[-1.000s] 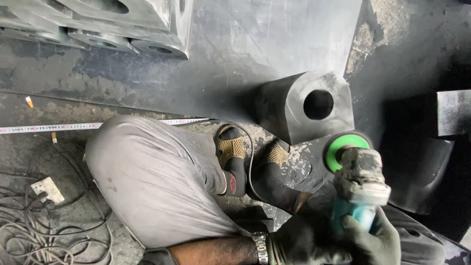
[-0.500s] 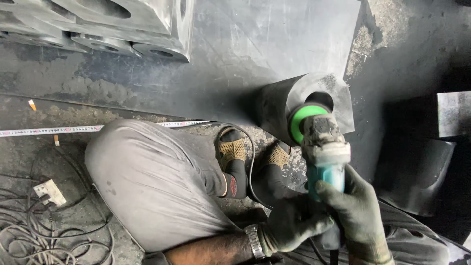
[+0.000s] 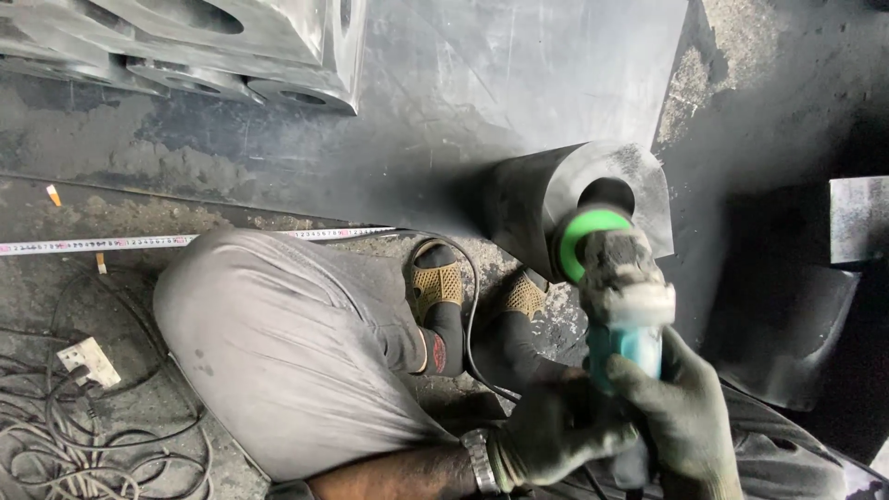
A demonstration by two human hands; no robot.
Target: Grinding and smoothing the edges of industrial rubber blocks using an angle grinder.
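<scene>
At the far left of the dark workshop floor [image 3: 139,176], a white plug socket block [image 3: 88,361] lies among loose grey cables [image 3: 56,444], and a yellow-white measuring tape [image 3: 111,243] runs flat toward the person's bent knee in grey trousers [image 3: 278,352]. Grey machined metal blocks with round bores [image 3: 231,46] sit at the floor's top left corner.

The left hand [image 3: 556,435], in a dark work glove, is clenched around the rear body of the teal-and-grey handheld angle grinder [image 3: 630,315]. The right hand [image 3: 685,417], likewise gloved, grips the grinder just behind its head. Both hands hold the tool; neither touches the workpiece.

The grinder's long axis runs away from the hands, up the view, its green disc guard [image 3: 579,236] at the far end. That end meets the lower edge of the dark steel block with a round bore [image 3: 556,199], which stands directly ahead of the hands, just beyond the sandalled feet [image 3: 440,282]. The right hand is nearer the block.
</scene>
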